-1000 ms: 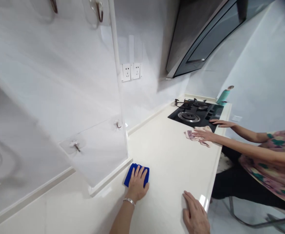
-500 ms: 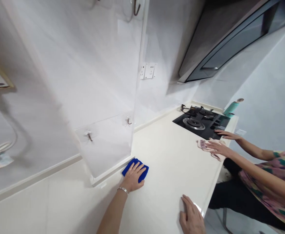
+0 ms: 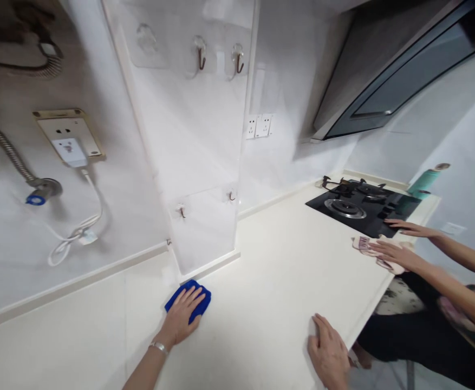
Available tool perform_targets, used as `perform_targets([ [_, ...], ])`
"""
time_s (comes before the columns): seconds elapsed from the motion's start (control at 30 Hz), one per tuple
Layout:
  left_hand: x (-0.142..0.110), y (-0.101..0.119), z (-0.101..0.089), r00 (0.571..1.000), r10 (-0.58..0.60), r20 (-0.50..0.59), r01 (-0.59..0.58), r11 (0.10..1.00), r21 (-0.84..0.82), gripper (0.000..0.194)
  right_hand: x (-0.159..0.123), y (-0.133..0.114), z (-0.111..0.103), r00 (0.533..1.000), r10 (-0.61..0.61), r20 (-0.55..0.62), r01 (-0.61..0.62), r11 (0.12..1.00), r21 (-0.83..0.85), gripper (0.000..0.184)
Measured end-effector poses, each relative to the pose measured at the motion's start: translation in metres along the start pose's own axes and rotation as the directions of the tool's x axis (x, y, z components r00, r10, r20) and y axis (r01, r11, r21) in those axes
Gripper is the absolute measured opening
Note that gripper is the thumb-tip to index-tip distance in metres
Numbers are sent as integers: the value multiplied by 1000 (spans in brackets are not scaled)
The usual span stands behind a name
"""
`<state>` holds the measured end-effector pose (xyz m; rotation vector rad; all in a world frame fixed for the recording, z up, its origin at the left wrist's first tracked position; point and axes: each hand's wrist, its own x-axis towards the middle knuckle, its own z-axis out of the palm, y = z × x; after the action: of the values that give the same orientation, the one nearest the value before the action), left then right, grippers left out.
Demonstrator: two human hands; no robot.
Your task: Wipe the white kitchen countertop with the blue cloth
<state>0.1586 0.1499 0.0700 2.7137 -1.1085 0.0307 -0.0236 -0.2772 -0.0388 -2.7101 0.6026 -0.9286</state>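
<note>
One blue cloth (image 3: 200, 309) under the left hand (image 3: 181, 317), plug marking (image 3: 67, 147) illegible

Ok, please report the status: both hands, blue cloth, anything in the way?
Left hand spread on blue cloth. Right hand on counter near edge. Cloth close by pillar base, possible obstacle.

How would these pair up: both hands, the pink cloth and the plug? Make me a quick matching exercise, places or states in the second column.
Things:
1. left hand
2. right hand
3. pink cloth
4. plug

Places or states:
A. under a co-worker's hand
B. in a gold-rimmed socket
C. on the blue cloth
D. at the edge of the counter, holding no cloth

Right pairs: 1-C, 2-D, 3-A, 4-B
</note>
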Motion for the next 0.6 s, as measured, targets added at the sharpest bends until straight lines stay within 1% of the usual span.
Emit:
perform_targets([
  [0.1,-46,-17,-2,993,-112,-36,114,991,70,57,-1,2,2,999,-33,-23,34,999,25,60],
  [0.17,-75,-27,-1,965,-238,-107,249,962,114,55,0,2,1,998,-51,-41,53,998,35,60],
  [0.2,-88,-30,0,937,-314,-154,334,933,133,55,1,2,0,997,-59,-41,60,998,36,60],
  [0.27,-111,-34,1,861,-449,-237,490,858,155,56,2,2,-3,998,-57,-25,58,998,31,59],
  [0.3,-121,-34,1,829,-494,-262,542,825,160,58,3,1,-4,999,-49,-14,49,999,24,59],
  [0.33,-129,-35,0,809,-520,-274,572,804,162,60,2,2,-5,999,-39,-2,39,999,16,59],
  [0.37,-135,-35,-2,803,-529,-273,581,798,162,61,2,2,-5,1000,-29,8,29,1000,9,59],
  [0.4,-140,-36,-4,807,-527,-266,576,801,161,60,1,3,-4,1000,-23,12,23,1000,5,59],
  [0.47,-145,-39,-8,830,-501,-245,545,822,163,57,0,5,-2,999,-23,24,23,1000,8,58],
  [0.53,-145,-43,-11,859,-462,-223,502,846,180,55,-2,7,2,999,-8,39,8,1000,0,57],
  [0.6,-139,-46,-10,874,-437,-212,476,857,197,55,-3,10,4,998,22,54,-21,1000,-22,57],
])
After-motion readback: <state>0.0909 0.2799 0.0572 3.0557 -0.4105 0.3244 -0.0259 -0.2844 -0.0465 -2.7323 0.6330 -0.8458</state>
